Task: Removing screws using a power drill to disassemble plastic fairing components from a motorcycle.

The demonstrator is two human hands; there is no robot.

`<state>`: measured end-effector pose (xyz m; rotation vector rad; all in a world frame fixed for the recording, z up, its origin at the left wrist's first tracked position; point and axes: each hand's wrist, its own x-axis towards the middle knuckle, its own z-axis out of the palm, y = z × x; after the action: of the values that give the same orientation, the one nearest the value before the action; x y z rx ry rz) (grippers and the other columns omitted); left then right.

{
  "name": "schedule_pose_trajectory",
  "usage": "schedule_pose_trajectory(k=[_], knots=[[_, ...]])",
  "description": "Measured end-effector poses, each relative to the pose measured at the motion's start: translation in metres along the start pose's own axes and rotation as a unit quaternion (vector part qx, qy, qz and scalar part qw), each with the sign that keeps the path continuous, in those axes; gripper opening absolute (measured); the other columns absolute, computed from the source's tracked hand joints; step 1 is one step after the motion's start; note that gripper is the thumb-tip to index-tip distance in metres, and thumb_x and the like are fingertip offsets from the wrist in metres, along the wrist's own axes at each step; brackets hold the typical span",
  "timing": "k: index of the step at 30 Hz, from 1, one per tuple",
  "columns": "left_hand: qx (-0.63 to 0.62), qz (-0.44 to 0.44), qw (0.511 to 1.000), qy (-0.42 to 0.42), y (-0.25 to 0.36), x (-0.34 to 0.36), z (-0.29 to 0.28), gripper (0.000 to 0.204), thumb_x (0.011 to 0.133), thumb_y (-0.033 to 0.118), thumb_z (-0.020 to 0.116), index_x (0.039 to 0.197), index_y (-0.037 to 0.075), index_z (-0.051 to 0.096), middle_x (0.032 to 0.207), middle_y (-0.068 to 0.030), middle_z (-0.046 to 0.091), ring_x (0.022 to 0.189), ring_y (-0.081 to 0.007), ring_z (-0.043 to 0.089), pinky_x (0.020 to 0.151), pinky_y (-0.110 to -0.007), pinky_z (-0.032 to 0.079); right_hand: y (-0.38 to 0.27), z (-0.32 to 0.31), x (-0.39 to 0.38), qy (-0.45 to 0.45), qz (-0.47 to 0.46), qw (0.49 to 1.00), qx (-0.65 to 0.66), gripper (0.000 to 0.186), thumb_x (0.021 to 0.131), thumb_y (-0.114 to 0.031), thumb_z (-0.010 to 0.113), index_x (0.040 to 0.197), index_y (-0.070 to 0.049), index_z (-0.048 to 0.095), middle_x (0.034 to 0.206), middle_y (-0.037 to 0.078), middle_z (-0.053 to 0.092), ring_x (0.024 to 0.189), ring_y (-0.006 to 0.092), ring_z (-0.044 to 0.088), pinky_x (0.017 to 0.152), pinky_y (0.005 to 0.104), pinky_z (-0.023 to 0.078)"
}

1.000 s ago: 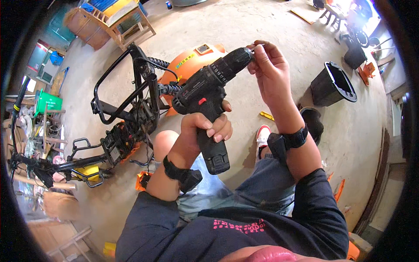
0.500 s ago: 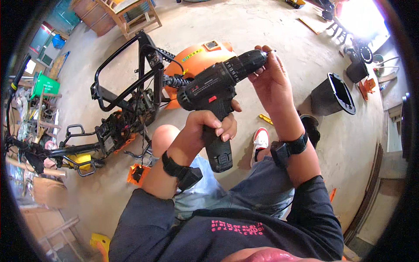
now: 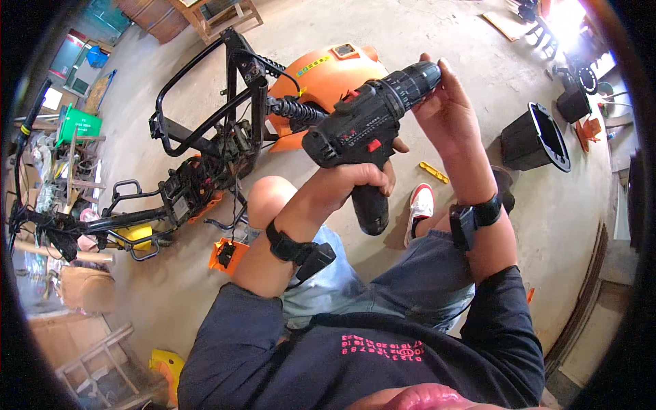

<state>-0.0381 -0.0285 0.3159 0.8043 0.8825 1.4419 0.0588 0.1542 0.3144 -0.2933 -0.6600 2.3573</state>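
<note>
Compared with 0.5 s ago, the black drill, at upper centre of the frame, has rolled, exposing a red switch on top. The left hand's fingers are clamped around its grip, below the body. The right hand's fingers lie at the chuck, upper right of the grip; I cannot tell whether they pinch anything.

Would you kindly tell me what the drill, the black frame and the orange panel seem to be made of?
Drill: casing apparently matte black plastic, judging by its dull, moulded look.
Black frame: probably metal tubing with glossy black paint, from its bent bars and highlights.
Orange panel: likely smooth plastic with a soft sheen, given its curved shell, though painted metal is possible.
</note>
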Motion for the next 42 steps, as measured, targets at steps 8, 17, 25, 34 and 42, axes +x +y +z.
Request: schedule_pose_trajectory(k=[8,17,25,34,42], knots=[[-0.037,0.015,0.999,-0.001,-0.005,0.007,0.007,0.047,0.071,0.001,0.060,0.117,-0.006,0.051,0.073,-0.0093,0.062,0.069,-0.0160,0.062,0.069,-0.028,0.049,-0.005,0.006,-0.009,-0.013,-0.074,0.990,-0.116,0.041,0.100,-0.030,0.044,0.134,-0.007,0.044,0.123,0.007,0.057,0.107,0.0179,0.056,0.091,0.0339,0.045],[0.118,0.114,0.986,0.041,-0.013,0.014,0.008,0.042,0.078,0.005,0.068,0.117,0.003,0.054,0.086,-0.0065,0.065,0.080,-0.0156,0.064,0.074,-0.031,0.051,0.002,0.022,-0.024,-0.029,-0.139,0.954,-0.266,0.045,0.100,-0.029,0.044,0.138,-0.005,0.040,0.118,0.008,0.058,0.103,0.0166,0.058,0.083,0.0309,0.048],[-0.141,0.104,0.979,0.107,-0.035,0.024,-0.002,0.043,0.089,0.034,0.051,0.120,0.004,0.052,0.098,-0.0101,0.062,0.089,-0.0182,0.061,0.081,-0.032,0.052,0.023,0.030,-0.062,-0.247,-0.196,0.794,-0.520,0.083,0.087,-0.058,0.054,0.138,0.004,0.036,0.129,0.019,0.049,0.119,0.0267,0.049,0.102,0.0372,0.036],[0.073,0.232,0.966,0.083,-0.042,0.007,0.000,0.045,0.094,0.039,0.039,0.111,0.000,0.054,0.093,-0.0090,0.061,0.081,-0.0163,0.060,0.073,-0.030,0.053,0.006,0.030,-0.062,-0.341,-0.135,0.776,-0.513,0.063,0.082,-0.044,0.067,0.127,-0.002,0.052,0.127,0.017,0.055,0.113,0.0273,0.055,0.093,0.0378,0.043],[0.414,0.250,0.864,0.144,-0.046,0.007,0.001,0.045,0.097,0.039,0.038,0.116,0.002,0.054,0.094,-0.0100,0.063,0.079,-0.0162,0.063,0.069,-0.030,0.056,-0.008,0.039,-0.056,-0.421,-0.151,0.723,-0.527,0.052,0.072,-0.011,0.076,0.120,-0.002,0.056,0.116,0.014,0.060,0.110,0.0256,0.057,0.093,0.0386,0.044]])
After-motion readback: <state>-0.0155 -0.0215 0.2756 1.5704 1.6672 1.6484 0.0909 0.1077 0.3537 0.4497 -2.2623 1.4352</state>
